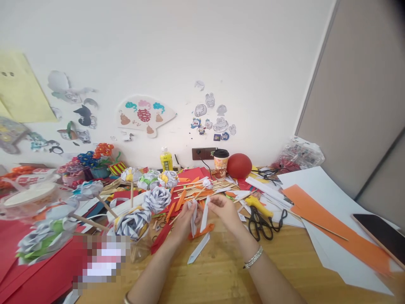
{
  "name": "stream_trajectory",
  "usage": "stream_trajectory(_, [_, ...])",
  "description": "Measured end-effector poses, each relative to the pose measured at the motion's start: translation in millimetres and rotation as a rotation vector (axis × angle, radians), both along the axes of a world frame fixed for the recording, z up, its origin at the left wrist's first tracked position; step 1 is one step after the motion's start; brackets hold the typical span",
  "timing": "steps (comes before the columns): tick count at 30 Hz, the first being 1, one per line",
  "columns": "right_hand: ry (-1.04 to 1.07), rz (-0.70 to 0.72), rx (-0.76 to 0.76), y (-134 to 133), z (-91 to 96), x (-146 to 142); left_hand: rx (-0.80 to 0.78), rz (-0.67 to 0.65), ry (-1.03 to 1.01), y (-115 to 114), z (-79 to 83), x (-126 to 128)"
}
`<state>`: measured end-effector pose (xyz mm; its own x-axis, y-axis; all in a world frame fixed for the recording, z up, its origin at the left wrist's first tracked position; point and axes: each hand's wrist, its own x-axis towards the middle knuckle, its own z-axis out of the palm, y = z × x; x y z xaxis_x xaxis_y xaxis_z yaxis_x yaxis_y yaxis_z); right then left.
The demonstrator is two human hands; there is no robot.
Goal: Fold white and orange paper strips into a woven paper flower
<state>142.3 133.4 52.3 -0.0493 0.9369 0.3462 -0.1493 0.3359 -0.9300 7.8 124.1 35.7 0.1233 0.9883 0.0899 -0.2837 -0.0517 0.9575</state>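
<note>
Both hands are close together above the middle of the table. In my left hand (184, 219) is a folded white paper strip (193, 217), held upright between closed fingers; a thin stick with a small white paper bud (207, 183) also rises beside this hand, and I cannot tell whether it is gripped. My right hand (224, 210) pinches another white paper strip (205, 215), tilted and slightly apart from the first. Below them a loose folded white strip (198, 249) lies on the wood, near an orange folded strip (202, 231).
White paper roses (157, 199) on sticks crowd the left. Black scissors (260, 223) and a yellow glue gun (258, 205) lie right of my hands. Behind are wooden sticks (202, 188), a lidded cup (220, 164) and a red balloon (239, 165). A phone (381, 234) rests far right.
</note>
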Motion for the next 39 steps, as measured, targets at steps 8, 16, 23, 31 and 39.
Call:
stream_trajectory(8, [0.026,-0.074,-0.026,-5.5,-6.4,-15.9,0.012,0.063,-0.017,-3.5,0.8,2.6])
stream_trajectory(16, [0.085,-0.163,0.086,-4.1,-11.4,-21.9,-0.06,-0.033,-0.173,-6.8,7.8,7.5])
stream_trajectory(23, [0.055,-0.174,0.024,-9.0,-11.7,-25.6,-0.071,-0.093,-0.155,-7.6,4.0,11.3])
stream_trajectory(31, [0.137,-0.138,-0.125,-3.8,-24.6,-32.0,0.07,0.04,0.094,-2.8,-0.3,10.7])
stream_trajectory(39, [0.173,-0.146,-0.128,-2.5,-15.3,-23.3,0.098,0.106,0.28,0.1,-3.2,7.0])
